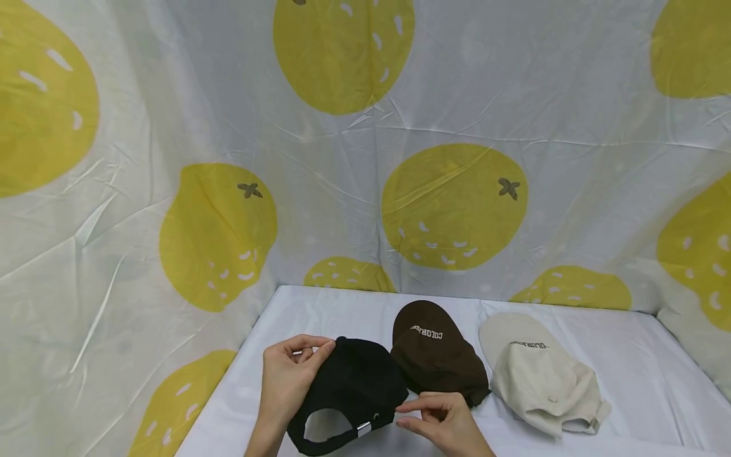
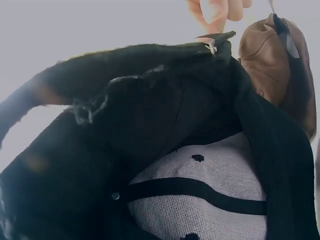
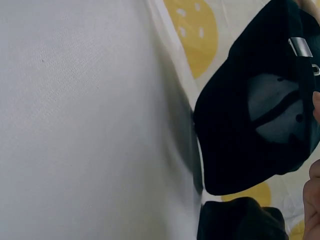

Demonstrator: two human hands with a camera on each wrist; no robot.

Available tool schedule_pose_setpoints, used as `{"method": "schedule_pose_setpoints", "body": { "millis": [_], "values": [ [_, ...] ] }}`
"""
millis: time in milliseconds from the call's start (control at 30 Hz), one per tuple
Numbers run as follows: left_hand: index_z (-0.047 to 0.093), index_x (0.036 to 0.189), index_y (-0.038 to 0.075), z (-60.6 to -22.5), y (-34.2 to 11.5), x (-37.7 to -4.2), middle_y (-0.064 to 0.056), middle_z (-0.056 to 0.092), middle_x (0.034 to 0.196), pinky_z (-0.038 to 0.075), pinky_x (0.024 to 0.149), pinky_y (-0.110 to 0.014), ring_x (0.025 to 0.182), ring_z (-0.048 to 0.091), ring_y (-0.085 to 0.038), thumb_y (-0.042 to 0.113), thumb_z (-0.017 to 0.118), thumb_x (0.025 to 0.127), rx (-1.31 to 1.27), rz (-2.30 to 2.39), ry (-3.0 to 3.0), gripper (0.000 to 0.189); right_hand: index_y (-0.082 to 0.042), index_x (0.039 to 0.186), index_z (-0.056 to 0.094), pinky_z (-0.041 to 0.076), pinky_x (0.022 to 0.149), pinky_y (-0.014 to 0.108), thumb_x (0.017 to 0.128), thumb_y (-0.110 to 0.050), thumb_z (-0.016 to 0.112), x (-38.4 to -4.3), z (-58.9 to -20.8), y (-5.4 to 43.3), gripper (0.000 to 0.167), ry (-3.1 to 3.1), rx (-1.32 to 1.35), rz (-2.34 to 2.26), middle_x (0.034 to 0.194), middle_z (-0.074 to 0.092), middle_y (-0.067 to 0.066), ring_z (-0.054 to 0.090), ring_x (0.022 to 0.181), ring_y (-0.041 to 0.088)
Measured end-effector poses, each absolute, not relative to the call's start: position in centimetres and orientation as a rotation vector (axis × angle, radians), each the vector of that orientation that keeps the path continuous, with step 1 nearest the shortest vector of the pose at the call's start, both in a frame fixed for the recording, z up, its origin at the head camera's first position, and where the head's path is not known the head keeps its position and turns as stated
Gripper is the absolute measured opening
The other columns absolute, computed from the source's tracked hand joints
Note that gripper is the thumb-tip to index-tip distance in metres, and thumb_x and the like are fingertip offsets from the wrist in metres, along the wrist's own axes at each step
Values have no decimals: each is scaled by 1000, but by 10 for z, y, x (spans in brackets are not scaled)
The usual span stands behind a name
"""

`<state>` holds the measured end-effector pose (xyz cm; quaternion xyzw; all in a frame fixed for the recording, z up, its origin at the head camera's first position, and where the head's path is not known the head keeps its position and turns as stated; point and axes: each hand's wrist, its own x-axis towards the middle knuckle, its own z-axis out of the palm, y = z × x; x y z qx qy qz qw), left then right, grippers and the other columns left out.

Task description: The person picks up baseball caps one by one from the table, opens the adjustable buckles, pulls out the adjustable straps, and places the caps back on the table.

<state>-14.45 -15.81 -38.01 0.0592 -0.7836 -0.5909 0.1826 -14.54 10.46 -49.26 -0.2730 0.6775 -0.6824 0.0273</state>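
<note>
At the left, the person's left hand (image 1: 292, 376) pinches the upper left edge of a black cap (image 1: 360, 371) between thumb and forefinger. The cap is held between the two hands over the white-covered bench (image 1: 634, 355), tilted so its back opening faces the person; whether its lower edge touches the bench cannot be told. The strap (image 1: 337, 440), with its metal buckle (image 1: 363, 430), runs slantwise from the near left up toward the right hand (image 1: 442, 419), which pinches the cap's right corner. That slant between the two grips is what matters most. Just beyond the right hand, and nearer to it than to the left, lies a brown cap (image 1: 436, 355), brim away; farther right rests a cream cap (image 1: 542, 377).
</note>
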Motion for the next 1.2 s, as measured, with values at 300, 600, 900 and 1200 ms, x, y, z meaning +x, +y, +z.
{"method": "schedule_pose_setpoints", "body": {
  "millis": [300, 600, 900, 1200],
  "values": [
    [81, 82, 6, -379, -159, -142, 7, 37, 48, 28, 43, -16, 40, 34, -3, 11, 87, 83, 195, -1676, -2209, 8, 3, 104, 80, 27, 43, 30, 88, -5, 79, -145, -495, 104, 18, 2033, -890, -2083, 60, 42, 21, 39, 56, -3],
    [82, 84, 7, -378, -158, -141, 7, 35, 48, 28, 43, -16, 41, 32, -3, 14, 88, 83, 218, -1666, -2223, 9, 5, 106, 79, 29, 46, 27, 87, -12, 82, -142, -491, 102, 26, 2027, -692, -2017, 63, 37, 22, 39, 57, -3],
    [82, 84, 6, -377, -158, -141, 7, 34, 48, 27, 43, -17, 40, 32, -3, 13, 88, 83, 217, -1680, -2208, 10, 6, 102, 78, 21, 44, 32, 86, -14, 83, -140, -487, 101, 26, 1951, -593, -2002, 64, 35, 24, 34, 52, 1],
    [81, 83, 5, -378, -158, -141, 6, 34, 49, 27, 43, -17, 40, 33, -3, 12, 88, 83, 206, -1688, -2191, 10, 9, 103, 76, 19, 43, 33, 89, -11, 80, -137, -484, 100, 24, 1902, -638, -2016, 63, 35, 27, 32, 50, 0]
  ]
}}
